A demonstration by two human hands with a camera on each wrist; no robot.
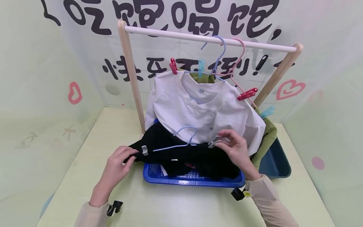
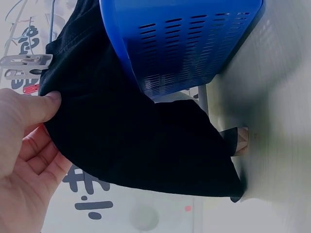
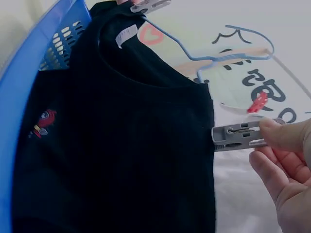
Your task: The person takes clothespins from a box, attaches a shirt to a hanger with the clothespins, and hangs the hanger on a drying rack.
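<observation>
A black shirt (image 1: 167,154) with a small red print (image 3: 44,121) hangs over the blue basket, a light-blue hanger (image 1: 185,127) inside its neckline. My left hand (image 1: 120,162) pinches the shirt's edge between thumb and fingers, beside a grey clothespin (image 1: 145,150) clipped on that shoulder. With thumb and fingers, my right hand (image 1: 233,148) holds a second grey clothespin (image 3: 238,135), its tip at the edge of the other shoulder. How far that tip grips the cloth is hard to see. Part of the shirt lies in the blue basket (image 1: 195,182).
Behind, a rack with a white rail (image 1: 210,38) bears a white shirt (image 1: 195,107) on a blue hanger with red clothespins (image 1: 247,94). A green garment (image 1: 265,142) hangs behind it on a pink hanger (image 1: 236,63). To the right stands a dark teal bin (image 1: 275,160).
</observation>
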